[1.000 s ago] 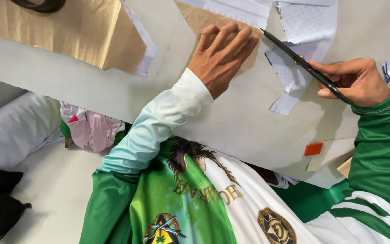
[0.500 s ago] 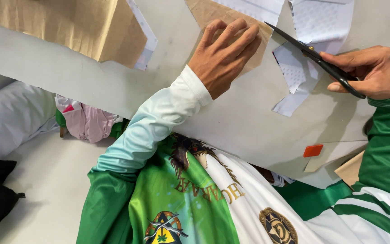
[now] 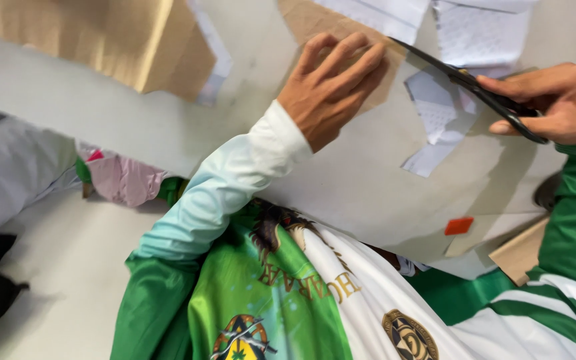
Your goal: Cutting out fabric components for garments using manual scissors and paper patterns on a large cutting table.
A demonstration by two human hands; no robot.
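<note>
— What takes up most of the view?

— The table point(image 3: 368, 193), pale grey, running across the whole picture. Everything else I'll place from it. Off its near edge is the person's green and white shirt point(image 3: 288, 300), and beyond its far-left part a tan cardboard box point(image 3: 101, 40) stands on it.

— And the thing being worked on?

— A brown cardboard sheet point(image 3: 315, 20), lying flat on the table's far middle, with white paper scraps point(image 3: 441, 113) strewn on the table just to its right.

— What are the hands doing?

— The left hand point(image 3: 331, 87) lies palm-down on the sheet, fingers spread and flat, pressing it to the table and gripping nothing. The right hand point(image 3: 555, 100) is over the table's right side, curled shut around the handles of black scissors point(image 3: 468, 83).

— How do the scissors lie relative to the sheet?

— Their long axis runs from the right hand up and leftward, tips pointing at the sheet's right edge, just beside the left fingertips. The sheet lies left of the right hand; the left hand is already on it, so it is the nearer one.

— Are the blades open?

— Hard to say; they look nearly closed, seen almost edge-on. Whether the tips touch the sheet I cannot tell.

— Anything smaller?

— A small orange tag point(image 3: 459, 225) near the table's near-right edge.
</note>
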